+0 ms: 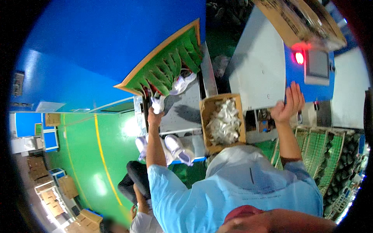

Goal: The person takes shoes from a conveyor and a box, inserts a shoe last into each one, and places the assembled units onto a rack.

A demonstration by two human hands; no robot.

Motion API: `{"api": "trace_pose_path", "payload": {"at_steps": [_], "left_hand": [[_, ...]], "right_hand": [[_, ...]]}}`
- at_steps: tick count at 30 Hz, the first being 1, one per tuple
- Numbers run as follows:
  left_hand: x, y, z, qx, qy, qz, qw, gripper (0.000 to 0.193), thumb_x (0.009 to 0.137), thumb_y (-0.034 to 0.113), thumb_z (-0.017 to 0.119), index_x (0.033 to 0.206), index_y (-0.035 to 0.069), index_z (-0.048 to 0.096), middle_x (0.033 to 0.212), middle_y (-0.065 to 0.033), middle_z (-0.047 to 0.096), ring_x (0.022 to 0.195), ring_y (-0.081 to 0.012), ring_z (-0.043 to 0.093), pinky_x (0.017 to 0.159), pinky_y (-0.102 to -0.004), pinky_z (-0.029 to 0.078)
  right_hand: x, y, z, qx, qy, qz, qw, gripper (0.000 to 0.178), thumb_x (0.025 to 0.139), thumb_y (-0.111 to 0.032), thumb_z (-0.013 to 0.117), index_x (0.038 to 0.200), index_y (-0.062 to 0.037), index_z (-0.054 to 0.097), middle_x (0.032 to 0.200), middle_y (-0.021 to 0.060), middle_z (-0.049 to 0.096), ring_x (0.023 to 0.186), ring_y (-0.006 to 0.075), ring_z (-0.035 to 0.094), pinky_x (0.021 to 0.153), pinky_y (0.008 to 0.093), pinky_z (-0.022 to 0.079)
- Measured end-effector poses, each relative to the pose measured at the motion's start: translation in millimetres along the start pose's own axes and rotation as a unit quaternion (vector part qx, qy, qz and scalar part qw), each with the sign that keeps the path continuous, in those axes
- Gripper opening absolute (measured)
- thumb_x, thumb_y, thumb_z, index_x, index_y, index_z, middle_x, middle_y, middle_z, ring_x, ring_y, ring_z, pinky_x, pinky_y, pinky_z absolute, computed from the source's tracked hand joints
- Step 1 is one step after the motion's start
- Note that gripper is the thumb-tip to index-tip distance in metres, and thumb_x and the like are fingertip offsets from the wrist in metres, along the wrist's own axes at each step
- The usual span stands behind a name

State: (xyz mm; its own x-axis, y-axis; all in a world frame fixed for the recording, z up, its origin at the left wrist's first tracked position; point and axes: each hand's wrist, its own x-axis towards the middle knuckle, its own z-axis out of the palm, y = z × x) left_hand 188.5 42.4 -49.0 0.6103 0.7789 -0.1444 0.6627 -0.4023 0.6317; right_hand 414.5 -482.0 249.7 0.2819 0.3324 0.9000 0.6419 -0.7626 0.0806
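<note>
My left hand (154, 117) is closed on a white shoe (158, 104) at the mouth of a blue machine, where green curtain strips (165, 66) hang. Another white shoe (182, 83) lies just to the right, its far end under the strips. Both are over a grey perforated bed (186, 112). My right hand (289, 104) rests with fingers stretched out on the edge of a machine's blue control panel (290, 75); nothing shows in it. On that panel are a lit red button (299, 58) and a grey screen (318, 63).
Close to my body stands a cardboard box (203, 116) of crumpled white paper or wrapping. White shoes (175, 144) sit on a ledge by my left forearm. A person (144, 221) is low at my left. Green racks (311, 151) stand at right.
</note>
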Motion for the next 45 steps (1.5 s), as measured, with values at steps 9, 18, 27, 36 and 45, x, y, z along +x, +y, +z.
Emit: {"api": "trace_pose_path", "payload": {"at_steps": [9,18,27,36,45], "left_hand": [[34.1,52.8,114.8,-0.138,0.201,-0.014,0.970,0.064,0.071,0.029,0.088,0.120,-0.002,0.061,0.104,-0.0206,0.071,0.096,-0.0413,0.067,0.085,-0.0458,0.051],[-139.6,122.9,1.2,-0.610,-0.022,-0.108,0.785,0.040,0.085,0.018,0.077,0.117,-0.003,0.065,0.101,-0.0064,0.070,0.088,-0.0171,0.068,0.076,-0.0296,0.054],[-356.7,294.7,7.7,-0.639,-0.342,0.035,0.689,0.094,0.065,0.009,0.094,0.145,0.001,0.045,0.132,-0.0099,0.063,0.119,-0.0219,0.061,0.103,-0.0410,0.050],[-427.6,329.8,68.5,-0.362,-0.532,0.035,0.764,0.018,0.084,0.003,0.075,0.100,-0.004,0.071,0.090,-0.0038,0.069,0.079,-0.0096,0.061,0.070,-0.0268,0.049],[-471.7,359.4,92.9,-0.437,-0.502,-0.008,0.746,0.045,0.102,0.044,0.059,0.109,0.000,0.068,0.104,-0.0086,0.067,0.087,-0.0207,0.062,0.075,-0.0389,0.052]], "right_hand": [[-24.9,12.0,-16.6,-0.060,-0.044,-0.020,0.997,0.048,0.103,-0.038,0.039,0.128,0.0014,0.053,0.137,0.0249,0.057,0.131,0.0400,0.050,0.113,0.0535,0.028],[13.5,-19.8,-52.6,0.077,-0.156,0.113,0.978,0.038,0.094,-0.017,0.061,0.127,0.0019,0.057,0.142,0.0224,0.055,0.139,0.0383,0.046,0.119,0.0561,0.020],[-74.8,-43.3,-90.3,0.714,-0.377,0.470,0.357,0.104,0.079,-0.004,0.079,0.163,-0.0159,0.019,0.148,0.0081,0.049,0.128,0.0189,0.051,0.108,0.0370,0.045],[-156.1,58.6,-201.2,0.694,-0.274,0.666,-0.021,0.044,0.095,-0.026,0.065,0.132,-0.0040,0.058,0.113,0.0158,0.071,0.094,0.0294,0.072,0.082,0.0442,0.061],[-186.0,137.3,-244.4,0.629,-0.304,0.619,0.359,0.096,0.074,-0.005,0.074,0.159,-0.0062,0.031,0.148,0.0121,0.053,0.131,0.0214,0.052,0.113,0.0321,0.037]]}}
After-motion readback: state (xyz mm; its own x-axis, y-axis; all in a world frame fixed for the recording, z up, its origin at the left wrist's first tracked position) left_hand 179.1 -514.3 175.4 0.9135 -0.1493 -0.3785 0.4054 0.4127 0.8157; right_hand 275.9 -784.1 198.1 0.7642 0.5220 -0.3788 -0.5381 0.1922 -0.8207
